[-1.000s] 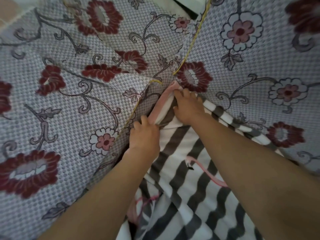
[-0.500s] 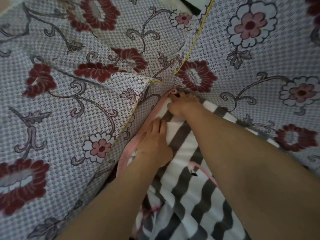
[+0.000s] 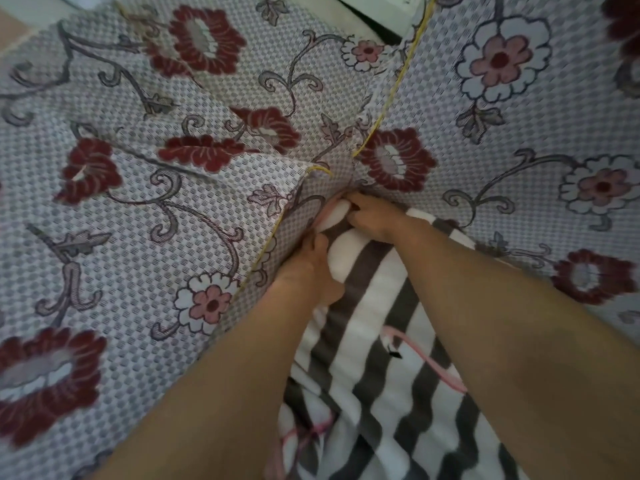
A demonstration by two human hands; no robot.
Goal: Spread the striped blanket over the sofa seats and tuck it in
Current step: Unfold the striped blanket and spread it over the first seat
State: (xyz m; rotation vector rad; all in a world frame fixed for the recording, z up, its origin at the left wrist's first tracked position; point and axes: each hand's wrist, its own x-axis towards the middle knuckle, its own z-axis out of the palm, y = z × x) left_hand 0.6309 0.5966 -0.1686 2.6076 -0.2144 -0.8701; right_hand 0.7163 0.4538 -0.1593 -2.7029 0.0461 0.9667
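Observation:
The grey-and-white striped blanket (image 3: 374,341), with pink flamingo prints and a pink edge, lies on the sofa seat in the corner between the floral armrest (image 3: 145,244) and the floral backrest (image 3: 519,140). My left hand (image 3: 311,271) presses flat along the blanket's left edge, fingers pointing into the gap beside the armrest. My right hand (image 3: 372,214) is curled over the blanket's corner, pushing it down into the crease where armrest and backrest meet. The fingertips of both hands are partly hidden in the fabric.
Yellow piping (image 3: 398,95) runs along the seam between the sofa cushions. Behind the sofa top, a dark gap and a pale surface (image 3: 374,12) show. The blanket bunches in folds near the bottom edge (image 3: 346,445).
Both hands have pushed deeper into the corner. The blanket's pink-edged corner, lifted a second ago, now sits low in the crease, and the left hand has slid forward along the armrest gap.

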